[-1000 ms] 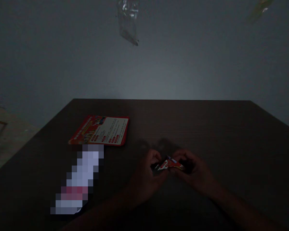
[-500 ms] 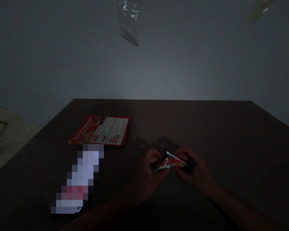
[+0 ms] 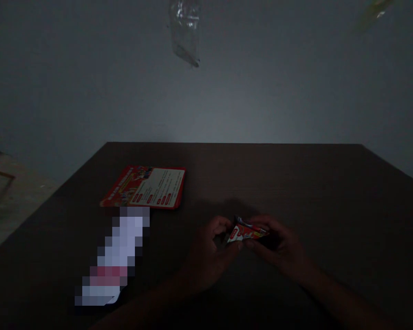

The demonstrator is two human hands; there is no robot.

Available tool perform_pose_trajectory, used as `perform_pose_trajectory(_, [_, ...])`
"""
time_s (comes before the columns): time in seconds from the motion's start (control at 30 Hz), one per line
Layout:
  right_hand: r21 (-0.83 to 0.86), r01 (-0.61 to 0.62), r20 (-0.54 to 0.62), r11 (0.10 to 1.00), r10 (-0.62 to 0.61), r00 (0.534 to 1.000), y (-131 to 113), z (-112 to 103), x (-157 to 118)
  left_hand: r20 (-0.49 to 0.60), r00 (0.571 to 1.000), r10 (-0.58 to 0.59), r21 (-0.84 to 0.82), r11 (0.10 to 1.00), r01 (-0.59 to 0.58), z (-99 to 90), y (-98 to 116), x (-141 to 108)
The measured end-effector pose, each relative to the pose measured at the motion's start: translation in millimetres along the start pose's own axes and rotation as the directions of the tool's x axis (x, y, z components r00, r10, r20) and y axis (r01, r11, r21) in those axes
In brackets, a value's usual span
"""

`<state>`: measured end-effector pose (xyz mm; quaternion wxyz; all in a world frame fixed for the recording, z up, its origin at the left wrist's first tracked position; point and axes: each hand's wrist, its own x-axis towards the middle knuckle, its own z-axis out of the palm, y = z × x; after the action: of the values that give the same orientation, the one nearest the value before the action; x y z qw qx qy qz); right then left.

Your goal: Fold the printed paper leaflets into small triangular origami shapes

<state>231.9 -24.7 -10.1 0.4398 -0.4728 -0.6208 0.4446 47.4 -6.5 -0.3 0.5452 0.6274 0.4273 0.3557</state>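
Lying slantwise near the left edge of the dark brown, wood-grained bench (image 3: 278,178), a pale oblong (image 3: 115,252) is masked by pixels, so its nature cannot be told. Just beyond, toward the far left corner, a flat red-and-cream printed card or packet (image 3: 154,190) rests print side up; both seem set aside to leave the hands room. Farther right, well in from the bench's right edge, the bare left hand (image 3: 211,256) has a narrow grip on one end of a small, angular, red-and-white printed packet (image 3: 246,233). The bare right hand (image 3: 282,245) pinches the opposite end, thumb nearest, fingers behind. Gripping both ends probably steadies so light a thing; whether it touches the bench is unclear.
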Motion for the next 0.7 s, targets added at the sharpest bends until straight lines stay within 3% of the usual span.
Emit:
perform_pose_trajectory(0.27, [-0.093, 0.024, -0.084, 0.995, -0.032, 0.996, 2.9, -0.4, -1.0, 0.02, 1.0, 0.001, 0.004, 1.0, -0.001, 0.7, -0.5, -1.2])
perform_pose_trajectory(0.7, [0.06, -0.097, -0.127, 0.993, 0.104, 0.986, 0.4, 3.8, 0.0, -0.012, 0.998, -0.054, -0.019, 0.998, 0.054, 2.3, -3.7, -2.9])
